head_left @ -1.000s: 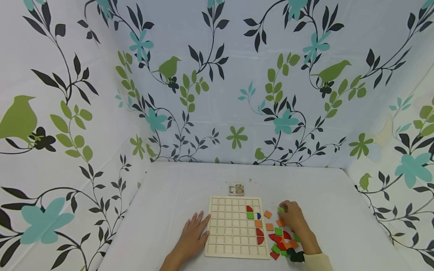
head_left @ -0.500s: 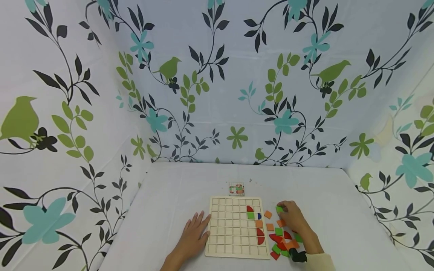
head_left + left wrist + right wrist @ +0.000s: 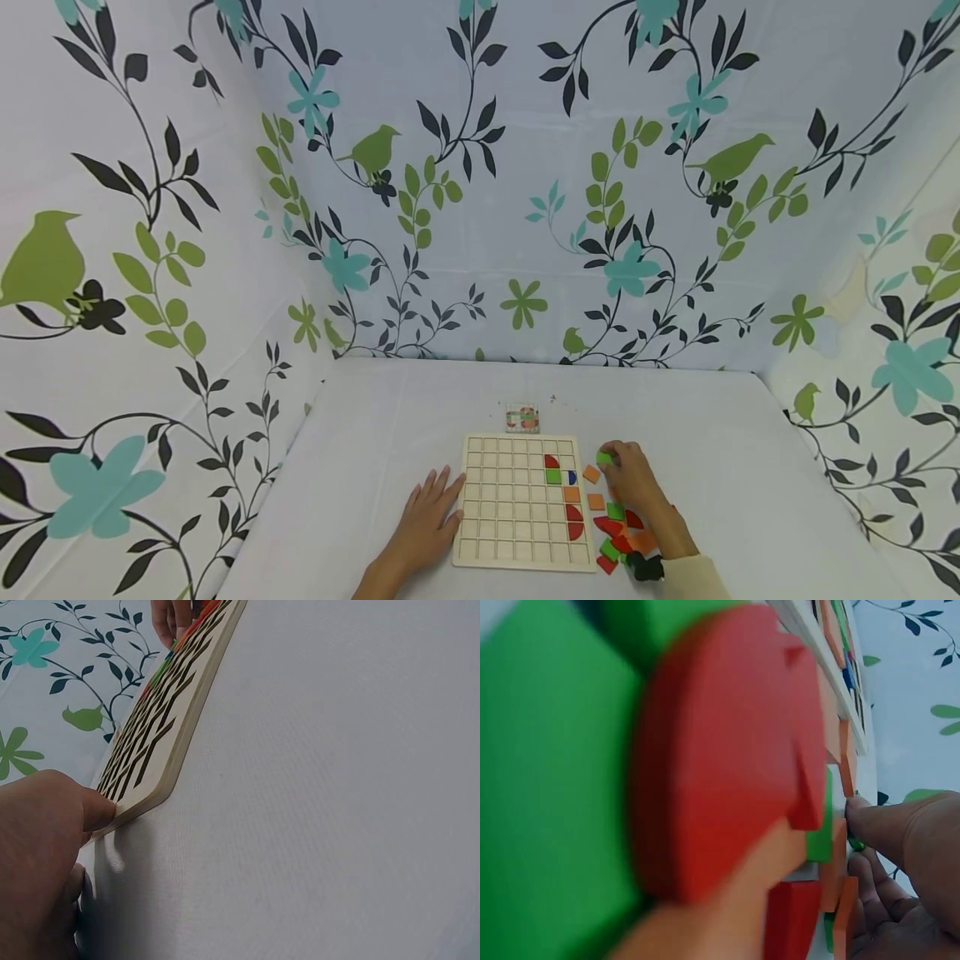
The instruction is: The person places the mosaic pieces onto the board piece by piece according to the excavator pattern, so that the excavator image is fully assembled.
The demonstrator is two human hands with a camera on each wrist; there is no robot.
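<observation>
Right hand (image 3: 632, 475) is shifting towards the board (image 3: 516, 508) with a green piece (image 3: 604, 457) pinched at its fingertips — the piece is now lying nearer the grid but is remaining outside it, so I am judging it unplaced. Left hand (image 3: 426, 521) is spreading its fingers and touching the board, which is lying between the hands. Beyond both hands a patterned card (image 3: 522, 418) is lying — no brand or writing is showing legibly.
</observation>
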